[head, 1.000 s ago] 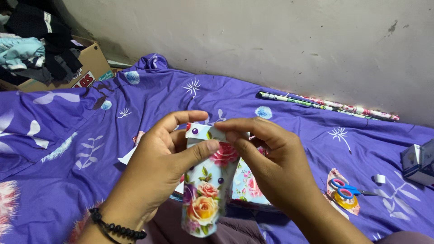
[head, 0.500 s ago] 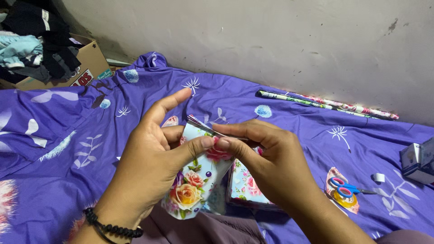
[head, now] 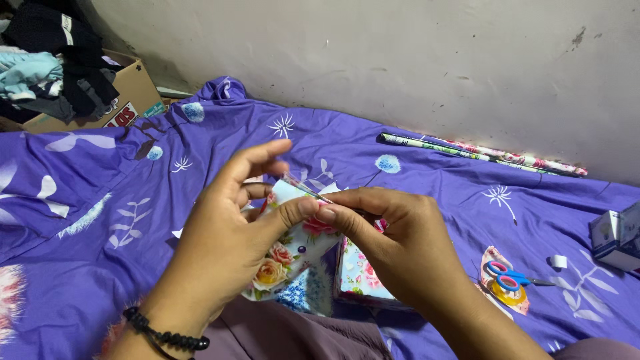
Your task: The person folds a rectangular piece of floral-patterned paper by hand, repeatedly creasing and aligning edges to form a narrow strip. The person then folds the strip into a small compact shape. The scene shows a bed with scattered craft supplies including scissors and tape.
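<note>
My left hand and my right hand meet over a small parcel wrapped in floral paper. Both thumbs and forefingers pinch the folded top edge of the paper, which lies flat and tilted away from me. My left wrist wears a black bead bracelet. A second piece of pale floral paper lies under my right hand on the purple bedsheet.
Blue-and-pink scissors rest on a tape roll at the right, beside a small white scrap and white boxes. Rolls of wrapping paper lie along the wall. A cardboard box of clothes stands at the far left.
The parcel has tipped from upright to lying flatter and lower. My thumbs have pressed its top flap down into a thin folded edge, and my left fingers have lifted apart.
</note>
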